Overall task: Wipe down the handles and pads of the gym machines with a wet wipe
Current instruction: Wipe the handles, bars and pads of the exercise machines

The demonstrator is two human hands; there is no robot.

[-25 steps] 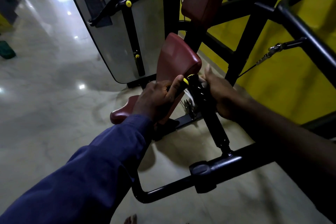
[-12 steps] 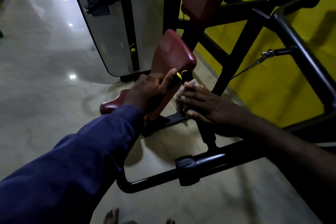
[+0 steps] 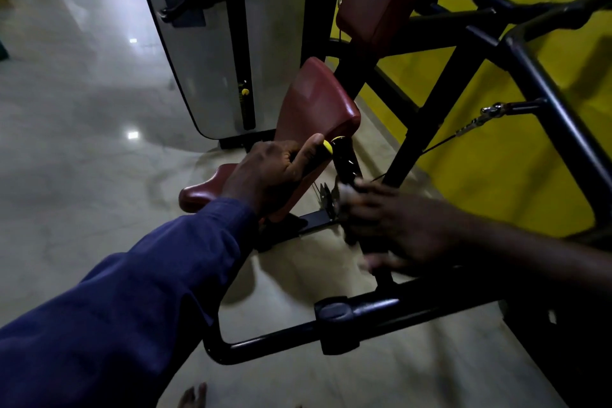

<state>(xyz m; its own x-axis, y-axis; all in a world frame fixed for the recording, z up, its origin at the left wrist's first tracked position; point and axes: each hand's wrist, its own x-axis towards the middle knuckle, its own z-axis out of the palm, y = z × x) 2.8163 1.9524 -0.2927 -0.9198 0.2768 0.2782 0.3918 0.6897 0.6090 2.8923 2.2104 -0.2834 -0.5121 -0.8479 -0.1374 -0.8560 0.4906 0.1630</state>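
Right hand (image 3: 400, 228) slid down upright handle (image 3: 346, 162)

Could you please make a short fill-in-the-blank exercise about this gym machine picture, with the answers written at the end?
1. The wall behind the machine is painted ____.
2. The left hand grips a black handle with a ____ end cap.
3. The left arm wears a dark ____ sleeve.
4. The seat pad and back pad are ____ in colour.

Answers: yellow; yellow; blue; maroon
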